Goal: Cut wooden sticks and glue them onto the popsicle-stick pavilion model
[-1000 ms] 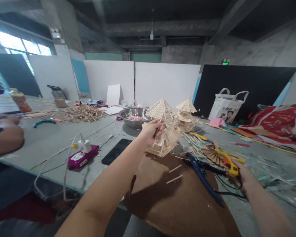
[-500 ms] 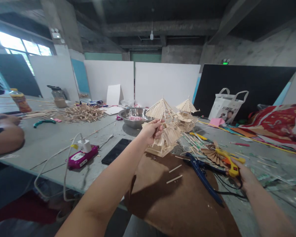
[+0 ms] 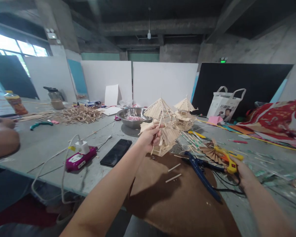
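My left hand [image 3: 151, 135] is closed with its fingers pinched on a thin wooden stick [image 3: 160, 120], held tilted in front of a pagoda model [image 3: 160, 108] built of such sticks. The hand covers part of the model's middle; its pointed roof and lower tier show around it. My right hand [image 3: 244, 172] is wrapped round a yellow glue gun [image 3: 231, 166], whose nose points left over a brown folded fan-like piece [image 3: 210, 153]. A smaller pagoda model [image 3: 184, 113] stands behind to the right.
Blue-handled pliers [image 3: 203, 177] and loose sticks lie on a brown board [image 3: 167, 200]. To the left are a phone [image 3: 116, 152], a purple power strip [image 3: 81, 158] and a steel bowl [image 3: 124, 119]. Another person's arm [image 3: 5, 141] rests at the far left.
My left hand has turned slightly, and the stick now shows above and below its fingers. My right hand keeps hold of the glue gun. The whole view has shifted slightly.
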